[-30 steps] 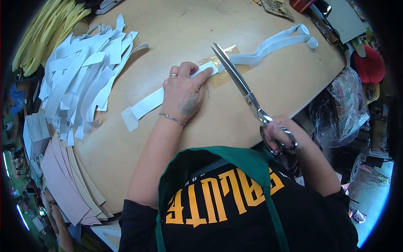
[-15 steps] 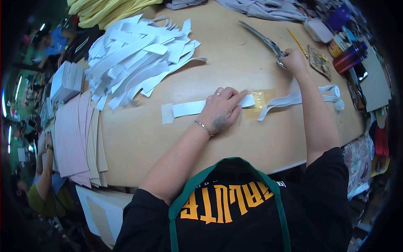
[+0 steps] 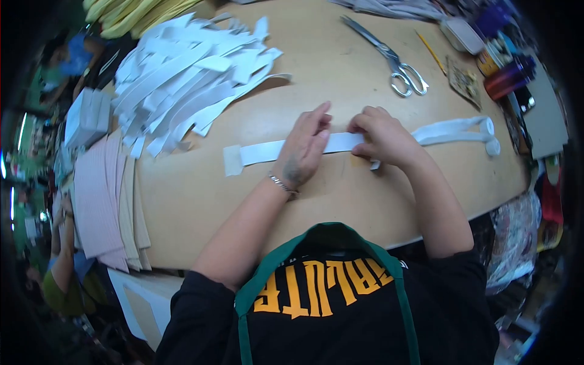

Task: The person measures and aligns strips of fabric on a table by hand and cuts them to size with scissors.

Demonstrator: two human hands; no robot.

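A flat white strip [image 3: 263, 152] lies across the table, its left end by a pale square patch [image 3: 232, 160]. My left hand [image 3: 304, 149] rests edge-down over the strip's middle, fingers extended and close together, holding nothing. At the strip's right end my right hand [image 3: 383, 137] is closed in a pinch, thumb and fingers on the white strip. Beyond it, white bands [image 3: 447, 132] run right to two small rolls [image 3: 488, 128]. Metal scissors [image 3: 389, 53] lie on the table above my right hand, slightly open.
A heap of white strips [image 3: 194, 76] covers the upper left of the table [image 3: 316, 79]. Pink and beige sheets [image 3: 100, 204] hang at the left edge. A pencil [image 3: 431, 52], a dark red bottle [image 3: 510, 77] and a container [image 3: 462, 36] stand or lie upper right. A co-worker's arm [image 3: 62, 261] shows far left.
The scissors have left my right hand and lie on the table. My right hand has come down to the strip's right end. My left hand has turned on its edge and shifted left.
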